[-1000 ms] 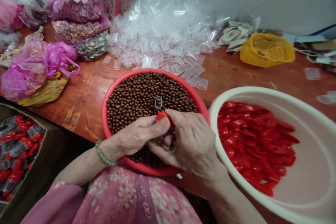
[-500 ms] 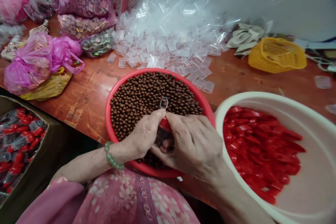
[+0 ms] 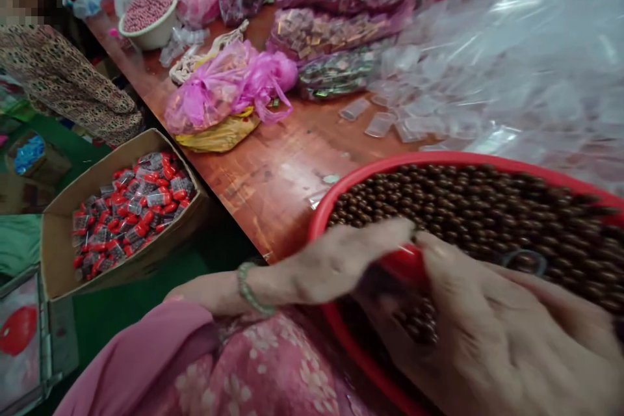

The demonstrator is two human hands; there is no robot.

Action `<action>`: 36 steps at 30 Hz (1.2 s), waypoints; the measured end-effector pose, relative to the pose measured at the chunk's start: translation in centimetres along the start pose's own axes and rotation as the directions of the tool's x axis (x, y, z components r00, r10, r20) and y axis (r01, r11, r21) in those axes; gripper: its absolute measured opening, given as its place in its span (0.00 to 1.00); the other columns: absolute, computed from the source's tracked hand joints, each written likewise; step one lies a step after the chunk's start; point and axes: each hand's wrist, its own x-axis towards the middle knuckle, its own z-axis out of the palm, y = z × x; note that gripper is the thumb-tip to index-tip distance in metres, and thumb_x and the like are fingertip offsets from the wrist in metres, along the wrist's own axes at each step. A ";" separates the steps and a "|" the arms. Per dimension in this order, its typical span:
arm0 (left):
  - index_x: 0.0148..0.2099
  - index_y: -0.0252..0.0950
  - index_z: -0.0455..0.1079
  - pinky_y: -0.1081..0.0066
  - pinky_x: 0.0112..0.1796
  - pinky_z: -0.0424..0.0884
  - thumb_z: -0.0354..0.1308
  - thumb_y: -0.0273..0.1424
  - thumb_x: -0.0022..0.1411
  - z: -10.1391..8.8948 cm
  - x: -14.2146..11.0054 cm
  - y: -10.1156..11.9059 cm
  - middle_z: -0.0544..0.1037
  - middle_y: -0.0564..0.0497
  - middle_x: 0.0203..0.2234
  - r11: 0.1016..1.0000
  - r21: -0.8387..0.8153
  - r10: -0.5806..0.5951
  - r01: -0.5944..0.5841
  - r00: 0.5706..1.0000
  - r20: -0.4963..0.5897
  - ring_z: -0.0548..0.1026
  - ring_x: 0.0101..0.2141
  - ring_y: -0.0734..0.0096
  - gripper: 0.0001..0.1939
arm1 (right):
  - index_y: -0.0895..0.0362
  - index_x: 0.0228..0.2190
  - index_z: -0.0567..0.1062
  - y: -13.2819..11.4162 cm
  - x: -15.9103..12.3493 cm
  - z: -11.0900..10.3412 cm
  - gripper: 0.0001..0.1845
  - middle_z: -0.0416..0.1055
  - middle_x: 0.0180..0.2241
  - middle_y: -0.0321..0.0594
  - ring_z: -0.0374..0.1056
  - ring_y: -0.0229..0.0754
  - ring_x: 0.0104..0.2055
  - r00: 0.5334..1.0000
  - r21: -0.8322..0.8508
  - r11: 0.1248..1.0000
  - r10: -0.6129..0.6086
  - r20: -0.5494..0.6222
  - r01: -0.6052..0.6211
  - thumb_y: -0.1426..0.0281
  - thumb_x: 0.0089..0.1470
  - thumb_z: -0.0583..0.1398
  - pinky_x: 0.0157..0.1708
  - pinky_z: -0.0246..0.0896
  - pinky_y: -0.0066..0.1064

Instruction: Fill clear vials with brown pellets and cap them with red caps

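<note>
Red plastic cap [image 3: 404, 263] is pinched between the left hand [image 3: 336, 266] and the right hand [image 3: 492, 338], which are brought together around it. Whatever lies beneath the cap is too blurred to be made out. Both hands are held over a red plastic basin [image 3: 370, 175] filled with brown beads [image 3: 468, 214], and a small clear ring [image 3: 524, 262] is lying on the beads at about 3 o'clock from the cap. At 9 o'clock, a cardboard carton [image 3: 127, 266] packed with red-capped clear vials [image 3: 131, 208] is set below the edge of a wooden table [image 3: 253, 175]. Loose clear plastic tubes [image 3: 380, 123] are scattered at 12 o'clock, and pink plastic bags [image 3: 209, 94] are heaped at 10 o'clock.

The cap could be dropped among the beads if the pinch were loosened, since it appears to be held by the fingers alone. The ring could be buried if the beads were stirred by a passing hand. Beads could be spilled over the table edge if the basin were tipped by pressure on its rim.
</note>
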 end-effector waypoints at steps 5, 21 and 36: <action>0.40 0.37 0.72 0.66 0.32 0.73 0.25 0.44 0.71 -10.9 -5.3 -0.4 0.74 0.53 0.21 0.857 0.503 0.297 0.108 0.695 -0.655 0.77 0.27 0.70 0.34 | 0.58 0.68 0.52 0.6 -0.3 -1.7 0.44 0.71 0.53 0.60 0.72 0.63 0.48 0.997 -0.208 0.978 0.018 0.079 -0.001 0.69 0.56 0.64 0.39 0.70 0.52; 0.47 0.33 0.73 0.57 0.55 0.71 0.57 0.37 0.64 -8.4 3.0 -3.0 0.77 0.42 0.50 0.467 0.873 0.665 -0.142 0.707 -0.241 0.76 0.51 0.60 0.14 | 0.60 0.51 0.70 7.4 -2.9 -2.8 0.22 0.74 0.40 0.47 0.74 0.46 0.38 0.844 -0.157 0.838 0.534 0.039 -0.523 0.63 0.57 0.63 0.40 0.73 0.41; 0.48 0.32 0.72 0.61 0.58 0.68 0.56 0.29 0.65 0.6 5.4 0.8 0.76 0.40 0.51 0.694 0.485 0.554 -0.533 0.825 0.114 0.73 0.53 0.63 0.11 | 0.57 0.43 0.74 7.5 -0.8 -3.2 0.19 0.77 0.41 0.43 0.74 0.46 0.41 0.829 0.215 0.801 0.543 0.134 -0.559 0.60 0.54 0.66 0.42 0.70 0.39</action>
